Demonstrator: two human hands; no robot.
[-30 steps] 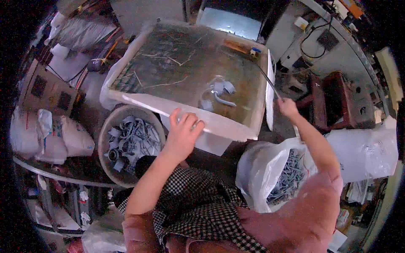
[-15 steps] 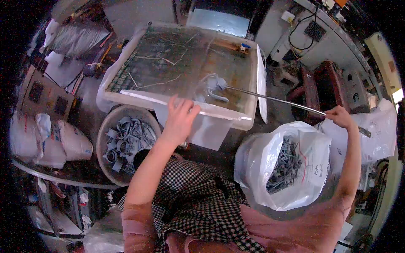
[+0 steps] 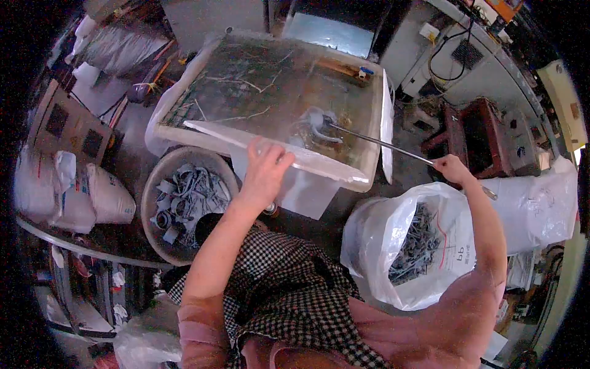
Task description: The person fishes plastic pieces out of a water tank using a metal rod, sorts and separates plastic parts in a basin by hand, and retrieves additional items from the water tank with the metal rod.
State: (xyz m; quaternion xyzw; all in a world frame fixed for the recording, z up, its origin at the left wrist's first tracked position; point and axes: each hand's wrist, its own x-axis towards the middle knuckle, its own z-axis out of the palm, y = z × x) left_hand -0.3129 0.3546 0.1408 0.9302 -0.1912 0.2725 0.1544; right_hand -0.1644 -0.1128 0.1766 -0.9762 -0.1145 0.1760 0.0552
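Note:
My right hand point(image 3: 452, 168) is closed around a long metal rod point(image 3: 393, 146), whose handle end sticks out past my fist. The rod's far end is among curved grey plastic-looking pieces point(image 3: 318, 120) in a wide water-filled tub point(image 3: 376, 138); the shape of its tip is hidden. At the tub's near edge, my left hand point(image 3: 265, 169) has its fingers bent over a long white board point(image 3: 322, 161) and grips it. Thin pale strips point(image 3: 246, 83) lie in the tub over a dark mesh.
A round bin point(image 3: 150, 224) of grey scraps stands at left. Near my right arm is a white sack point(image 3: 375, 270) holding thin grey pieces. Filled white sacks point(image 3: 101, 197) lie farther left, and a reddish metal frame point(image 3: 452, 132) stands behind my right hand.
My right hand has moved left toward the tub, with the rod's handle end following. Its far end stays among the grey pieces. My left hand keeps its hold on the board.

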